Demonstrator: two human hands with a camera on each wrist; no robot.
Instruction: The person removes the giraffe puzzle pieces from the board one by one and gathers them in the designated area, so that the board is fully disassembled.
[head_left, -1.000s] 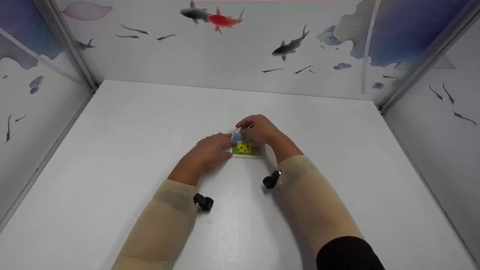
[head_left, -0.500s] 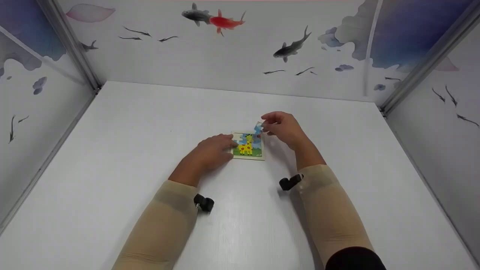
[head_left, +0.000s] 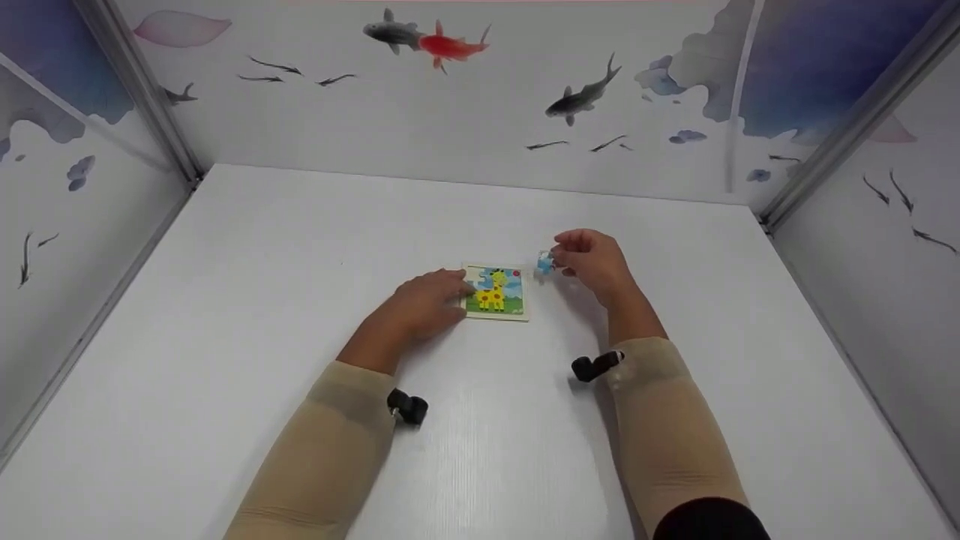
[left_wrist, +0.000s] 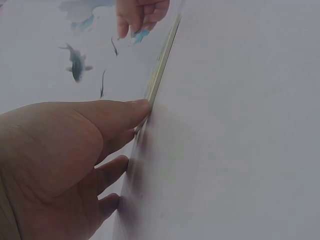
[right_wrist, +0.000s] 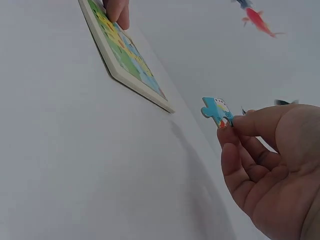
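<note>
A small square giraffe puzzle (head_left: 496, 294) lies flat on the table, its pale tray showing bare at the upper left. My left hand (head_left: 429, 301) rests against the board's left side, a fingertip on its face. In the left wrist view, the left thumb (left_wrist: 132, 111) touches the board's edge and the other fingers are fairly straight. Right of the board, my right hand (head_left: 596, 262) pinches a blue puzzle piece (head_left: 544, 262) between thumb and fingertips. The right wrist view shows that puzzle piece (right_wrist: 217, 111) held above the table, apart from the board.
The white tabletop (head_left: 480, 420) extends around both hands. Panels printed with fish (head_left: 454, 45) enclose it at the back and sides, with metal posts (head_left: 154, 97) at the corners. A small black camera sits on each sleeved wrist.
My right hand has lifted the puzzle piece from the board's upper left and carried it rightward, past the board's right edge. The left hand has stayed in place.
</note>
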